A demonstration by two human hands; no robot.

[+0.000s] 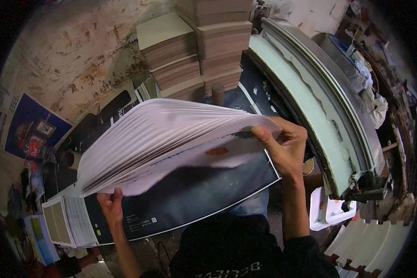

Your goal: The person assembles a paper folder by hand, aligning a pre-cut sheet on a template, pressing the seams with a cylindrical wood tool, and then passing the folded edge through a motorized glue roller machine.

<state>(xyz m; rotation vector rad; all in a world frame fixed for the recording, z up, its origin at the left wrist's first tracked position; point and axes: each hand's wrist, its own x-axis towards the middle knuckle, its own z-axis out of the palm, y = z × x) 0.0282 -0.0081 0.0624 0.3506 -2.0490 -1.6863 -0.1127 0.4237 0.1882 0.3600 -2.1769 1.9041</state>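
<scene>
A thick stack of white paper sheets [157,134] is raised and bent in front of me, its layers fanned along the edge. My right hand [287,143] grips the stack's right corner, thumb on the near side and fingers behind. At its lower left corner, my left hand [110,208] pinches the edge with the thumb up; most of its fingers are hidden. Some printed colour, with an orange patch, shows on the underside. Below lies a large dark printed sheet [190,201] with a white border, covering the table.
Tall piles of brown-edged boards [171,55] stand at the back. A bound paper block [74,222] lies at the left. To the right is a long pale-green machine bed [306,88], with a white tray [331,211] near it. Another person's hand [89,257] shows at lower left.
</scene>
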